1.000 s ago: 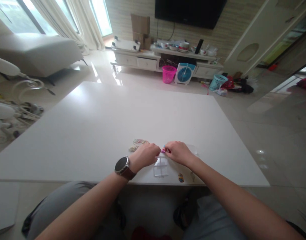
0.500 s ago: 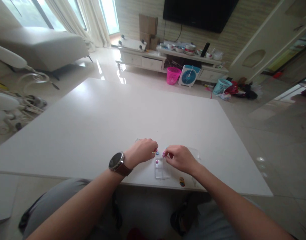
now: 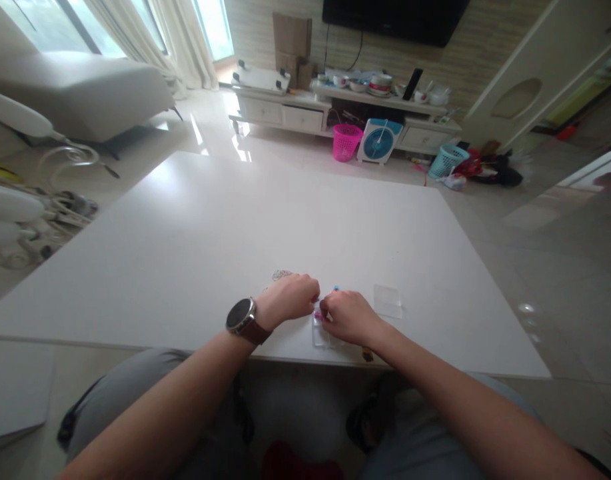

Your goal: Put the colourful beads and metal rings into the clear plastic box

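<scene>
A small clear compartment box (image 3: pixel 320 341) lies near the table's front edge, partly covered by my right hand. In its upper left compartment shows a small pink piece (image 3: pixel 318 314). My right hand (image 3: pixel 349 316) is closed over the box, fingertips pinched near that piece; what they hold is hidden. Just left of it, my left hand (image 3: pixel 294 297) is closed too, with tiny coloured bits at its fingertips too small to name. A small blue piece (image 3: pixel 336 288) shows behind my right hand. Beyond my left hand lies a little heap of metal chain or rings (image 3: pixel 281 274).
A clear square lid (image 3: pixel 388 301) lies right of my right hand. A small yellow and dark cartoon figure (image 3: pixel 367 355) sits by the front edge of the white table (image 3: pixel 295 213), partly under my right forearm. A pink basket (image 3: pixel 347 142) and fan (image 3: pixel 379 141) stand beyond.
My right hand has moved left and over the box, hiding more of it; the pink piece in its fingers is out of sight. The clear lid shows more fully. The view has shifted slightly.
</scene>
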`<act>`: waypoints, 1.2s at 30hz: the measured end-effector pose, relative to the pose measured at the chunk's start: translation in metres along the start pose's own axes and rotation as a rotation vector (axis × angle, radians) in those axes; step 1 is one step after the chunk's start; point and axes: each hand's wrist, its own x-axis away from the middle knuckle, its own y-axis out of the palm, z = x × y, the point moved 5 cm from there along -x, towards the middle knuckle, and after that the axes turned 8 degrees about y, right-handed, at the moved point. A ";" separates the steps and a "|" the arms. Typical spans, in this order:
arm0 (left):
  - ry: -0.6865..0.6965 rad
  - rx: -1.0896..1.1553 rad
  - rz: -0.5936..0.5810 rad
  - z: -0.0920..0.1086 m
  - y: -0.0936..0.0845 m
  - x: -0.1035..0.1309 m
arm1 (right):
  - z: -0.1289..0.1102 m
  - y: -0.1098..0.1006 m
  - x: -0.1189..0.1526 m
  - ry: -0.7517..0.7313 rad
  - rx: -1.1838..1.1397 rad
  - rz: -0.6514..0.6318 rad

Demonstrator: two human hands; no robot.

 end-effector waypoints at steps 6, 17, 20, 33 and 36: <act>0.013 -0.006 -0.022 -0.001 0.002 -0.001 | -0.001 0.005 -0.005 0.042 0.022 -0.022; -0.033 -0.018 -0.006 -0.003 -0.003 0.000 | 0.008 0.000 -0.001 0.059 0.001 0.026; -0.040 -0.023 -0.012 -0.004 -0.002 -0.001 | 0.010 -0.002 0.002 0.065 -0.002 0.012; -0.050 -0.023 -0.042 -0.003 -0.004 0.000 | -0.001 0.008 -0.007 0.057 0.017 -0.034; -0.066 -0.004 -0.044 -0.007 -0.007 0.001 | 0.001 0.003 -0.006 0.064 0.001 -0.016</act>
